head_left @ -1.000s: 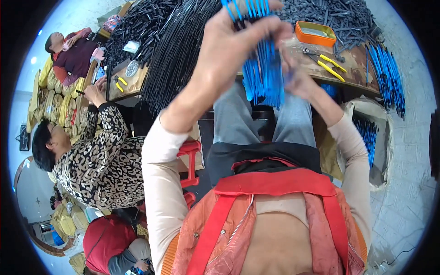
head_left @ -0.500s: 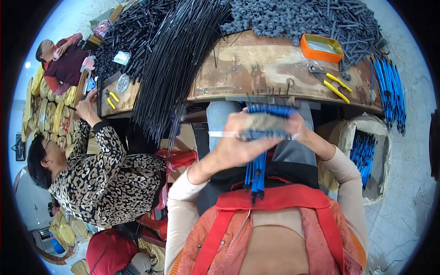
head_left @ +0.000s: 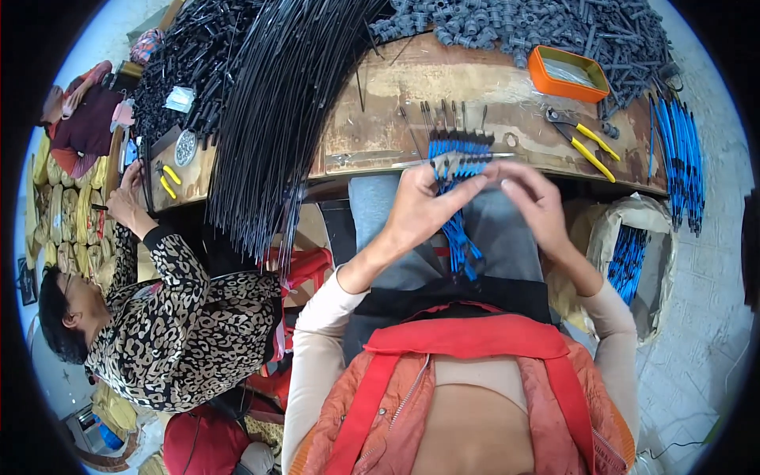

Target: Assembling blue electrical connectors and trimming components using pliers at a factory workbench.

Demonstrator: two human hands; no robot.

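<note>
A bundle of thin blue rods with black ends [head_left: 461, 148] stands over my lap at the table's front edge, its lower ends fanning down between my knees. My left hand [head_left: 431, 207] is closed round the bundle's left side, thumb laid across the rods. At the bundle's right side is my right hand [head_left: 537, 202], its fingers bent and thumb and forefinger close together. Whatever lies between those fingertips is too small to make out. Thin dark tips stick up from the bundle's top over the wooden table [head_left: 380, 119].
Yellow-handled pliers [head_left: 586, 142] and an orange tin [head_left: 567, 75] lie on the table. Black rods [head_left: 277, 119] overhang its edge at left; grey fittings [head_left: 507, 24] are heaped behind. A sack-lined bin [head_left: 661, 269] holds blue rods at right. A co-worker [head_left: 182, 301] sits at left.
The bundle, blurred earlier between both hands, now stands more still and is plain to see. My right hand has shifted from its right end to a little apart, fingers bent.
</note>
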